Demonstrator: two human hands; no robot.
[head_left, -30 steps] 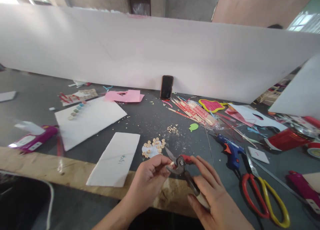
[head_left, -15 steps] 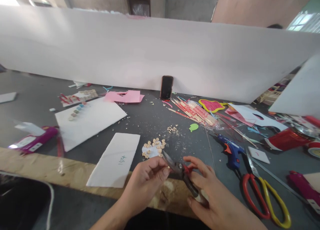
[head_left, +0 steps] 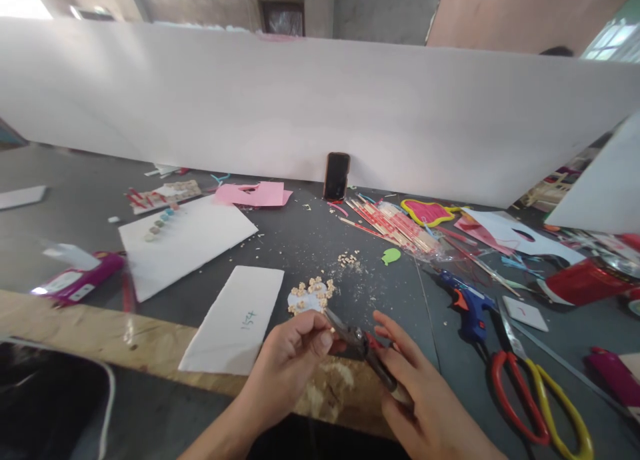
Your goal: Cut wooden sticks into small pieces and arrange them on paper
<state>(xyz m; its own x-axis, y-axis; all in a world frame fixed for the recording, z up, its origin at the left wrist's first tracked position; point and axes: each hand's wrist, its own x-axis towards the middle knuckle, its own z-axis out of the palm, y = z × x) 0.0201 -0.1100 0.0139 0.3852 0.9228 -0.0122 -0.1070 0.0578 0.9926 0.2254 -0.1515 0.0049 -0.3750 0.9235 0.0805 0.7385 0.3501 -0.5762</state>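
Note:
My right hand is wrapped around the handles of a pair of pruning shears, whose metal blades point up and to the left. Thumb and fingers of my left hand pinch a small pale piece right at the blades; most of it is hidden by the fingers. Just beyond lies a light-coloured paper shape ringed with small tan wooden bits. More loose bits are scattered farther back on the dark table.
Left of my hands are a white card with handwriting and a larger white board. A blue glue gun and scissors with red and yellow handles lie on the right. A phone leans on the white partition.
The whole view has shifted slightly, moving the table items a little to the right. Both hands keep their hold, and the shears stay close to the left fingertips.

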